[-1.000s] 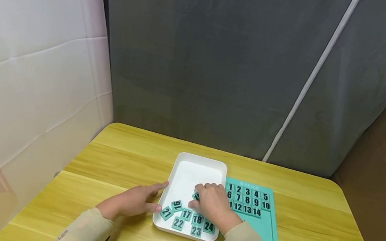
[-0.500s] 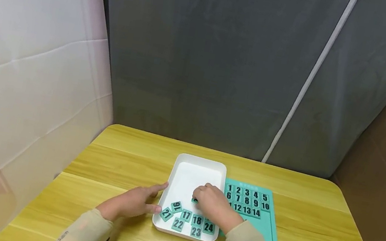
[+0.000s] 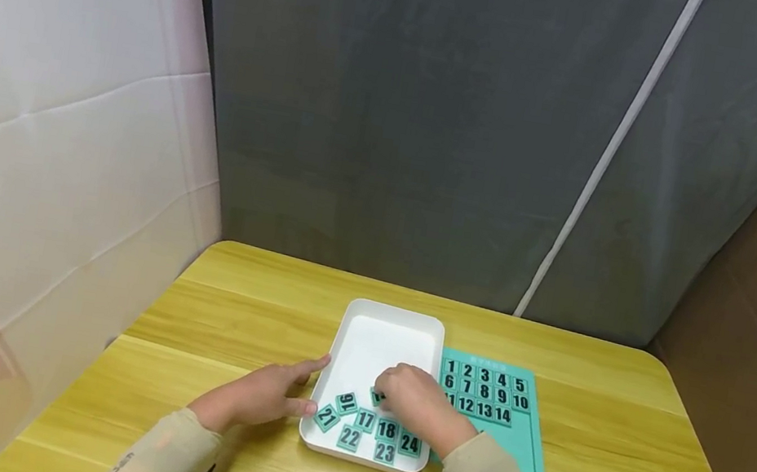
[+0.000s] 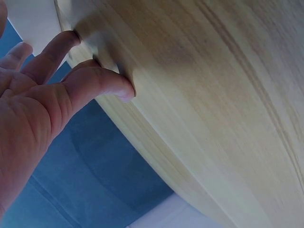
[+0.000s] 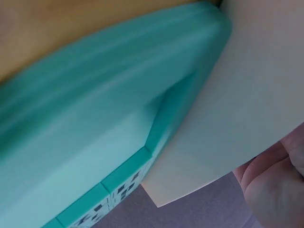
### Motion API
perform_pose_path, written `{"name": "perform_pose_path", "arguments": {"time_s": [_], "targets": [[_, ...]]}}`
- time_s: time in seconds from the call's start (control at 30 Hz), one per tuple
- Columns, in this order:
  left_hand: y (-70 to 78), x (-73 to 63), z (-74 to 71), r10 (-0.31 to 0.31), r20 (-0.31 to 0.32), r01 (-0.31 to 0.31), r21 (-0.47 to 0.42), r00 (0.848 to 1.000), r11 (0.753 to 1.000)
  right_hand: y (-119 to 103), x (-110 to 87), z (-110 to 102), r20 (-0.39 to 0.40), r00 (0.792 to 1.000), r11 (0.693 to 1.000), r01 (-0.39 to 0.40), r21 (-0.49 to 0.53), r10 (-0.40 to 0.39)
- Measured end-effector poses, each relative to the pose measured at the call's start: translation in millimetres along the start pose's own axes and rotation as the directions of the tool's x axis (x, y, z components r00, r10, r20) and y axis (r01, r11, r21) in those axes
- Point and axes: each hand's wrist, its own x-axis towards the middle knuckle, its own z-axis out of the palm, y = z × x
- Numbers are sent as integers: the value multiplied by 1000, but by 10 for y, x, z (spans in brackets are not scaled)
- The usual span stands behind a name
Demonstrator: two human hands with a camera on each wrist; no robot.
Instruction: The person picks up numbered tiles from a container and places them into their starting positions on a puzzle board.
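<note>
In the head view a white tray (image 3: 377,336) holds several teal number tiles, among them 17 (image 3: 365,420) and 22 (image 3: 350,437). My left hand (image 3: 260,395) rests with thumb and fingers spread against the tray's left rim; the left wrist view shows these fingers extended too. Over the tray's right side, my right hand (image 3: 418,399) has curled fingers and pinches a number tile (image 3: 376,397), its number mostly covered. The right wrist view catches only part of that hand (image 5: 275,190) beyond the tray wall; its fingertips are hidden there.
A teal number board (image 3: 522,444) lies against the tray's right side, tiles 1 to 14 set in rows at its far end. Both sit on a yellow wood-grain table (image 3: 614,438). A grey curtain (image 3: 396,123) hangs behind, a pale cloth (image 3: 59,95) at left.
My right hand has shifted slightly down and left within the tray, and the tile at its fingertips moved and turned with it. The left hand stays at the tray's rim.
</note>
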Motion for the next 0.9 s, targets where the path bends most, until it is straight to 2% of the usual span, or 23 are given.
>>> {"name": "perform_pose_path", "arguments": {"time_s": [0.2, 0.37, 0.53, 0.73, 0.8, 0.9], "targets": [[3, 8, 8, 5, 0, -5, 2, 1000, 1000, 4, -54, -7, -11, 999, 997, -47, 54, 48], [-3, 28, 44, 43, 8, -44, 14, 999, 999, 121, -320, -122, -129, 988, 990, -71, 125, 87], [-3, 35, 44, 31, -9, -30, 25, 999, 999, 527, -720, -266, -222, 955, 979, -175, 107, 195], [-4, 11, 7, 19, -15, -19, 23, 1000, 1000, 1070, -1204, -337, -252, 915, 948, -313, 49, 315], [-16, 11, 3, 30, -15, -30, 29, 999, 999, 1163, -1310, -336, -245, 911, 942, -333, 42, 333], [-38, 22, 9, 48, -11, -48, 32, 999, 998, 1225, -1405, -296, -232, 916, 943, -332, 23, 328]]}}
